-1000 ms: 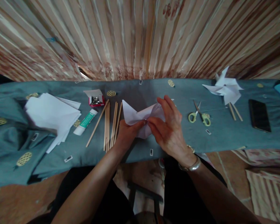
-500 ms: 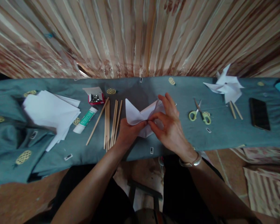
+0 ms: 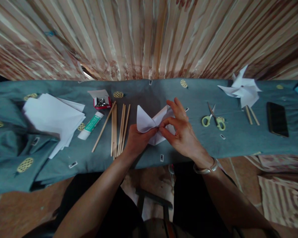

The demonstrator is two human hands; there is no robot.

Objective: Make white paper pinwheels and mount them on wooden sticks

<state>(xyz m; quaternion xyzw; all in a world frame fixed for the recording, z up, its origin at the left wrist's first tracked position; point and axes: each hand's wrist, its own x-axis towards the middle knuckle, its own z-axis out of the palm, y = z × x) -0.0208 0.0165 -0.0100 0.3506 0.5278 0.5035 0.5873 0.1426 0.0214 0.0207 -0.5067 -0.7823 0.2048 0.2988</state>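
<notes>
A partly folded white paper pinwheel is between my hands, over the middle of the cloth. My left hand grips it from the lower left, its thumb pressed near the centre. With thumb and index finger pinched at that same centre, my right hand holds the paper from the right, its other fingers raised. Whether something tiny sits in the pinch I cannot make out. Just left of my left hand lie several wooden sticks. Scissors with yellow-green handles rest, slightly open, to the right of my right hand.
A stack of white paper, a glue stick and an open red box of small metal pieces are on the left. Rightward lie a finished pinwheel on sticks and a black phone. A pleated curtain hangs behind.
The paper and both hands have shifted slightly right. My right thumb and index finger still pinch at the centre of the paper, and the left grip stays the same.
</notes>
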